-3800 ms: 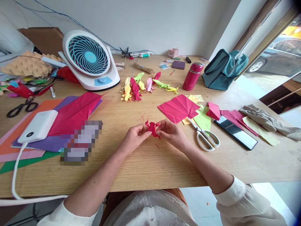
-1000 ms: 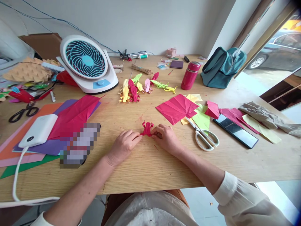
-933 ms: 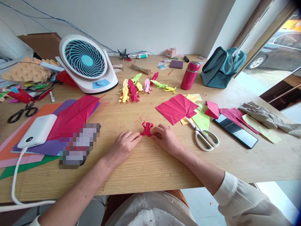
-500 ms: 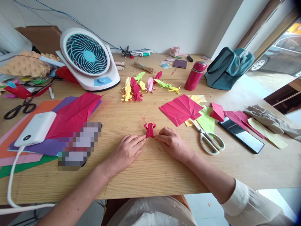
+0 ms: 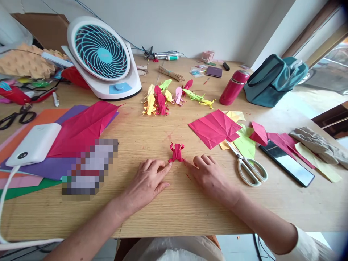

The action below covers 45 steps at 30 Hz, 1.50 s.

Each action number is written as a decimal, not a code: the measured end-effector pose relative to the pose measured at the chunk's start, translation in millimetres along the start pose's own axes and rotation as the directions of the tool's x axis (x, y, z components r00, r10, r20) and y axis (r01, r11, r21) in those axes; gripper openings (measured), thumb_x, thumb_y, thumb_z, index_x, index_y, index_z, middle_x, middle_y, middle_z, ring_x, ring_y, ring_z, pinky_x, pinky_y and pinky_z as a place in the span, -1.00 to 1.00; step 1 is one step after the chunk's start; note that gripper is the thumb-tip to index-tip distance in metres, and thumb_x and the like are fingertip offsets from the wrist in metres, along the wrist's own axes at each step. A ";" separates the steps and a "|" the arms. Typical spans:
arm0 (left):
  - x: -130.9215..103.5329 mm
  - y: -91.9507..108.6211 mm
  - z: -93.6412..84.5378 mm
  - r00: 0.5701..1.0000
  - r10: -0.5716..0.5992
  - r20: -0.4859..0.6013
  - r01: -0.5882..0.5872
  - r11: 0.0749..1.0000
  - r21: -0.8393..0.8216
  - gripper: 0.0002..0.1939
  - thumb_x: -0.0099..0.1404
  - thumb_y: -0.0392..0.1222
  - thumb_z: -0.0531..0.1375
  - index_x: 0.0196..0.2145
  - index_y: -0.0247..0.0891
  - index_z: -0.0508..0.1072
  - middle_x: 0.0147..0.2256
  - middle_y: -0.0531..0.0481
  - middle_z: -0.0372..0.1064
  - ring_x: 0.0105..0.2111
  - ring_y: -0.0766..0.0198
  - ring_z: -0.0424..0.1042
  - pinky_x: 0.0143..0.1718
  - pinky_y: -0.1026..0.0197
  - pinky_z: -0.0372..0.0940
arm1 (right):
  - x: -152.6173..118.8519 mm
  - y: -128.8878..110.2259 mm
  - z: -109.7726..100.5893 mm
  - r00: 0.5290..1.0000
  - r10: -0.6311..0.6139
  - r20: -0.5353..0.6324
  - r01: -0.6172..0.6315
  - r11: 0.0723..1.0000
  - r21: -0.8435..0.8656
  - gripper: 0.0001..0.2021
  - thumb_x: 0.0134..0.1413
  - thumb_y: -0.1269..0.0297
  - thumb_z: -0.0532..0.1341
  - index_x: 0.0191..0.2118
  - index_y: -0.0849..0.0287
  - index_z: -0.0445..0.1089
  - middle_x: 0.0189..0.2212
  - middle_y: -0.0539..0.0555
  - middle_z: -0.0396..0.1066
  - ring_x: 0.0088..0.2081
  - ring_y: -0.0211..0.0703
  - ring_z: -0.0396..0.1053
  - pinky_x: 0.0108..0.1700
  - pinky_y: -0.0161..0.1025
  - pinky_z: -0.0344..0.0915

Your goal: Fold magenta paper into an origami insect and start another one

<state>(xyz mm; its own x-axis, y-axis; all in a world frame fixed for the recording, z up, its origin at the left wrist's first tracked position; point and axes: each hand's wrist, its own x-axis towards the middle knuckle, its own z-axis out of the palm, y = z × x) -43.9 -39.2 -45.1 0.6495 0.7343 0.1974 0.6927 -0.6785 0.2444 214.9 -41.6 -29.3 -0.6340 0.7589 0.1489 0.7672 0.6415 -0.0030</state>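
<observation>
The red paper figure (image 5: 176, 152), held up between both hands a few seconds ago, now stands on the tabletop (image 5: 174, 206), and the left hand (image 5: 148, 183) and right hand (image 5: 210, 175) have let go, resting flat at its seven and four o'clock.

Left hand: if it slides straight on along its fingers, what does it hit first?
The left hand points up-right; its fingertips sit right at the red origami figure, so probably that first. Actual contact cannot be told from this view.

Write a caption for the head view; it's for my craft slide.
Both hands, left hand and right hand, rest beside a small red origami figure on the wooden table.
</observation>
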 end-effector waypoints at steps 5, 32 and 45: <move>0.5 3.0 2.2 0.999 -0.014 0.039 0.011 0.997 0.077 -0.46 0.38 -0.11 0.22 0.25 -0.29 0.29 -0.22 -0.11 0.37 -0.18 0.06 0.26 -0.16 -0.01 0.19 | 1.7 -8.7 -1.4 0.995 0.004 0.096 0.003 0.997 -0.081 -0.65 0.38 0.38 0.02 0.17 0.30 0.37 -0.31 0.20 0.42 -0.33 -0.04 0.26 -0.30 -0.09 0.18; 34.0 -0.6 3.1 0.963 -0.266 0.028 0.258 0.951 0.169 -0.51 0.43 -0.06 0.12 0.27 -0.14 0.29 -0.17 -0.16 0.35 -0.15 0.03 0.32 -0.14 -0.01 0.14 | 37.9 17.1 6.1 0.976 0.142 0.164 -0.139 0.990 -0.027 -0.50 0.43 0.07 -0.06 0.34 0.14 0.20 -0.24 0.21 0.46 -0.26 -0.02 0.37 -0.22 -0.12 0.14; 55.1 -7.6 -2.3 0.947 -0.321 0.014 0.309 0.924 0.226 -0.47 0.45 0.00 0.08 0.31 -0.13 0.23 -0.08 -0.22 0.39 -0.12 -0.02 0.43 -0.07 -0.04 0.22 | 64.4 23.1 11.2 0.967 0.212 0.143 -0.204 0.977 -0.067 -0.51 0.43 0.08 -0.09 0.37 0.03 0.14 -0.18 0.19 0.50 -0.17 0.01 0.45 -0.20 -0.17 0.27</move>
<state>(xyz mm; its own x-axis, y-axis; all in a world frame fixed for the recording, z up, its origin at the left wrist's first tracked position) -14.1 6.5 -33.8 0.3975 0.9127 0.0949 0.9117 -0.4046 0.0722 190.8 23.4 -30.9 -0.4643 0.8857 0.0018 0.8852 0.4640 0.0329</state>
